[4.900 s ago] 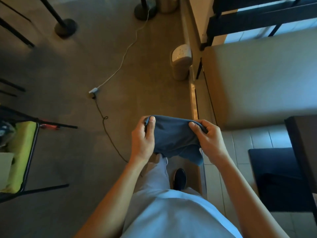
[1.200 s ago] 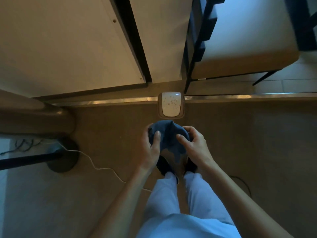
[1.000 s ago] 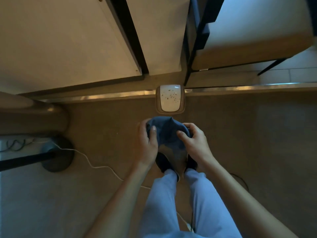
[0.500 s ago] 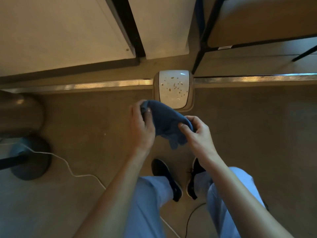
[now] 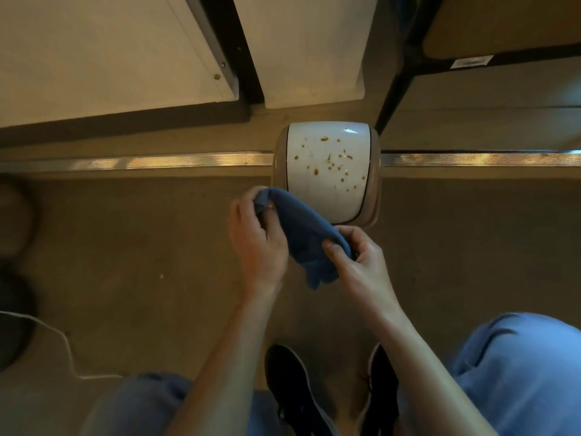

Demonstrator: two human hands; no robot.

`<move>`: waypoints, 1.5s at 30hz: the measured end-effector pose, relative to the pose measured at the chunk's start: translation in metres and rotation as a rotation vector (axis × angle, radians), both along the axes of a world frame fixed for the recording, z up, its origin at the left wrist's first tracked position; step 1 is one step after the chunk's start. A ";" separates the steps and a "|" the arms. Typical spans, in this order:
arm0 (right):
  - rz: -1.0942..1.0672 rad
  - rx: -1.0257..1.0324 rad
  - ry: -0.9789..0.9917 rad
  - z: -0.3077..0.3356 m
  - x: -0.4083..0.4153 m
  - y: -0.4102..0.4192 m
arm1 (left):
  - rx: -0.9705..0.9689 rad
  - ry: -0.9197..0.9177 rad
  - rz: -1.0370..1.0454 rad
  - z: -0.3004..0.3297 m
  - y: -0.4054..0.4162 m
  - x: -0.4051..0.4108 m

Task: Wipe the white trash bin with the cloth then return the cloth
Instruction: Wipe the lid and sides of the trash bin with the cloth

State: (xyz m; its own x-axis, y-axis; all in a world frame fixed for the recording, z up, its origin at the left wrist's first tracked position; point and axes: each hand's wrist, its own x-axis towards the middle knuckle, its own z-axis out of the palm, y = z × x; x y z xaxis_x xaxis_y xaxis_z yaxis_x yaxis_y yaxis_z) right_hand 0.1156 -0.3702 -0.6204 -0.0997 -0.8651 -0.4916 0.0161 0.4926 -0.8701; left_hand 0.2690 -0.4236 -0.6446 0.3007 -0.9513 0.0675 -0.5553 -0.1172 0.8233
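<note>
The white trash bin (image 5: pixel 327 171) stands on the floor straight ahead, seen from above; its curved lid is dotted with small brown specks. A blue cloth (image 5: pixel 306 237) is stretched between both hands just in front of the bin, overlapping the lid's near left corner in view. My left hand (image 5: pixel 256 243) grips the cloth's left end. My right hand (image 5: pixel 358 262) pinches its right end, and a loose tail of cloth hangs below.
A metal floor strip (image 5: pixel 176 161) runs left and right behind the bin. White cabinet panels (image 5: pixel 103 55) rise beyond it, with a dark furniture leg (image 5: pixel 393 89) at the right. A cable (image 5: pixel 59 344) lies on the floor at the left. My black shoes (image 5: pixel 292 388) are below.
I have crouched lower, so the bin looks larger and closer. Both hands have carried the cloth forward to the lid's near edge.
</note>
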 end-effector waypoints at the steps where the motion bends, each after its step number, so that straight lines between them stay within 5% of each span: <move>1: -0.002 -0.010 -0.009 -0.006 0.002 0.000 | -0.031 -0.019 0.020 -0.009 -0.001 -0.001; 16: -0.044 -0.154 -0.155 -0.034 0.022 -0.011 | -0.266 -0.123 0.104 -0.042 -0.033 -0.004; 23: -0.023 -0.145 -0.171 -0.034 0.039 -0.033 | -0.165 -0.019 0.067 -0.029 -0.066 -0.007; 36: 0.191 -0.111 0.079 -0.021 -0.021 -0.048 | -0.050 0.120 -0.077 -0.041 -0.068 -0.030; 45: 0.015 -0.449 0.504 -0.041 -0.074 -0.129 | -0.017 0.089 -0.040 -0.048 -0.064 -0.040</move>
State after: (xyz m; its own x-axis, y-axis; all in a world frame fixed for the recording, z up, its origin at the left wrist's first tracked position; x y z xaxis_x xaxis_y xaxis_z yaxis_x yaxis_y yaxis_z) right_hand 0.0419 -0.4992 -0.6611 -0.2090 -0.9777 0.0197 -0.4497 0.0782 -0.8897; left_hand 0.2292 -0.4875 -0.6922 0.2677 -0.9617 0.0587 -0.4840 -0.0816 0.8713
